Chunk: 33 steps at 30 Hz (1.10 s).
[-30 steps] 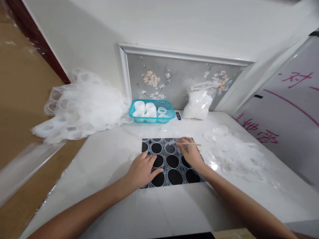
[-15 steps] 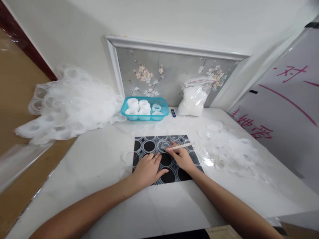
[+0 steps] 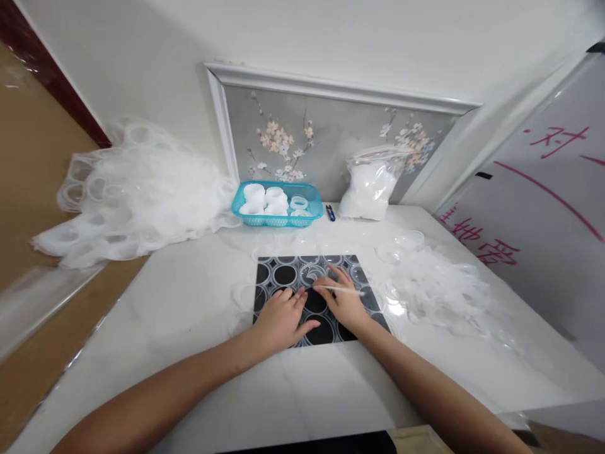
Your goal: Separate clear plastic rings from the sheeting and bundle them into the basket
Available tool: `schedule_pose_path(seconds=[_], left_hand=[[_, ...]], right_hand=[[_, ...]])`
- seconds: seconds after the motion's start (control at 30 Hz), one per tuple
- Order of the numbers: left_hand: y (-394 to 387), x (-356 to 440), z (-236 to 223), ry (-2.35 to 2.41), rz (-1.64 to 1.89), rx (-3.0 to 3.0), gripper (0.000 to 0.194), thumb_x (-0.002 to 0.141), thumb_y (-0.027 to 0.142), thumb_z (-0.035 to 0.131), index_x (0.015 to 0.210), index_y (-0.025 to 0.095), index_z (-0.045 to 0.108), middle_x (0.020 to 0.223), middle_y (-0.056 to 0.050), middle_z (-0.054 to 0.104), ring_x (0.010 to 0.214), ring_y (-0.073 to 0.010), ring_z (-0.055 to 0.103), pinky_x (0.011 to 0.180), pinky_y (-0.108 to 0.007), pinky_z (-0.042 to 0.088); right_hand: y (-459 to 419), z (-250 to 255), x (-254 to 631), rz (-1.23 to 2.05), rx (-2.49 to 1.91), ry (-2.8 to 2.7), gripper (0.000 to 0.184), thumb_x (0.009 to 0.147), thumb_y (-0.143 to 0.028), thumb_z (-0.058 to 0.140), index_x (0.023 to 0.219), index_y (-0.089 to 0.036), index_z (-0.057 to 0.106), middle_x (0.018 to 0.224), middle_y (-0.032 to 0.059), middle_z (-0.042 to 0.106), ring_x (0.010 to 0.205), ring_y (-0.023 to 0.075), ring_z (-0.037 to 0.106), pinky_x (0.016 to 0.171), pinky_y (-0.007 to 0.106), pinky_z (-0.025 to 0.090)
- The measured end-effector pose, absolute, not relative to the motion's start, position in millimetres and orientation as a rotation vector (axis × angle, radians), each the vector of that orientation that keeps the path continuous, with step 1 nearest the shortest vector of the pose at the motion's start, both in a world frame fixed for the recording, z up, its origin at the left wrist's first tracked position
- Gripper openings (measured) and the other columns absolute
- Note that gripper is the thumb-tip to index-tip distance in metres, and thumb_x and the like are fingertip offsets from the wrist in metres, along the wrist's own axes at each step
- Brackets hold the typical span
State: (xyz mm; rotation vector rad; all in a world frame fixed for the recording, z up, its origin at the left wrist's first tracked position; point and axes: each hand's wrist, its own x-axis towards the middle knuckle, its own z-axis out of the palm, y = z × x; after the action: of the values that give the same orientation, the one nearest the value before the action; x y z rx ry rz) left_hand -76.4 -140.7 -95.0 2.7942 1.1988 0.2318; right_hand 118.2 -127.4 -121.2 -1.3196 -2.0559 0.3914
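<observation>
The dark mat (image 3: 283, 275) is partly hidden under the flat, released left hand (image 3: 280, 318); a thin stick (image 3: 341, 289) is grasped by the right hand (image 3: 345, 302).

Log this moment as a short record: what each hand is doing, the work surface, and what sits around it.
left hand: flat on the dark sheet, fingers spread
right hand: grip on a thin stick, its tip over the sheet
dark sheet: black, ring pattern, on a white table
behind: teal basket with white rings; bag of white material
sides: clear plastic heaps, left pile and right pile
</observation>
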Motion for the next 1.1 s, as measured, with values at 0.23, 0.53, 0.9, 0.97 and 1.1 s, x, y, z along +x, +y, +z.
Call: schedule_pose_path(seconds=[0.23, 0.53, 0.9, 0.97, 1.1], left_hand=[[-133, -83, -78, 1.14, 0.189, 2.758, 0.069, 0.082, 0.065, 0.058, 0.122, 0.009, 0.061, 0.117, -0.017, 0.067, 0.1, -0.032, 0.058, 0.086, -0.044, 0.047], [-122, -43, -64, 1.107, 0.197, 2.903, 0.053, 0.094, 0.056, 0.045, 0.111, 0.01, 0.066, 0.102, -0.014, 0.07, 0.097, -0.0309, 0.059, 0.081, -0.042, 0.046], [-123, -23, -90, 1.04, 0.158, 2.946, 0.06, 0.095, 0.055, 0.045, 0.129, 0.007, 0.057, 0.134, -0.014, 0.058, 0.109, -0.0306, 0.055, 0.088, -0.041, 0.042], [-124, -23, -91, 1.045, 0.143, 2.948, 0.06, 0.095, 0.055, 0.044, 0.13, 0.008, 0.057, 0.135, -0.014, 0.058, 0.109, -0.03, 0.055, 0.089, -0.04, 0.042], [-125, -22, -92, 1.055, 0.128, 2.936, 0.059, 0.096, 0.054, 0.044, 0.13, 0.008, 0.056, 0.136, -0.015, 0.057, 0.111, -0.0298, 0.055, 0.091, -0.04, 0.041]], right_hand=[[-84, -91, 142, -0.096, -1.429, -2.001, 0.024, 0.089, -0.015, 0.047, 0.093, -0.025, 0.069, 0.09, 0.0051, 0.074, 0.116, 0.0301, 0.055, 0.109, 0.061, 0.023], [-104, -106, 175, 0.374, -1.436, -1.795, 0.028, 0.094, -0.036, 0.046, 0.087, -0.023, 0.07, 0.094, 0.006, 0.074, 0.111, 0.0288, 0.058, 0.099, 0.046, 0.042], [-110, -119, 172, 0.61, -1.404, -1.698, 0.036, 0.092, -0.045, 0.049, 0.072, -0.023, 0.069, 0.077, 0.0027, 0.072, 0.078, 0.0225, 0.068, 0.099, 0.043, 0.045], [-109, -118, 173, 0.601, -1.404, -1.709, 0.037, 0.093, -0.046, 0.048, 0.073, -0.022, 0.069, 0.075, 0.0022, 0.072, 0.076, 0.0221, 0.068, 0.099, 0.042, 0.045], [-111, -117, 173, 0.534, -1.416, -1.781, 0.037, 0.095, -0.043, 0.046, 0.075, -0.022, 0.07, 0.078, 0.0032, 0.073, 0.091, 0.0254, 0.068, 0.099, 0.044, 0.045]])
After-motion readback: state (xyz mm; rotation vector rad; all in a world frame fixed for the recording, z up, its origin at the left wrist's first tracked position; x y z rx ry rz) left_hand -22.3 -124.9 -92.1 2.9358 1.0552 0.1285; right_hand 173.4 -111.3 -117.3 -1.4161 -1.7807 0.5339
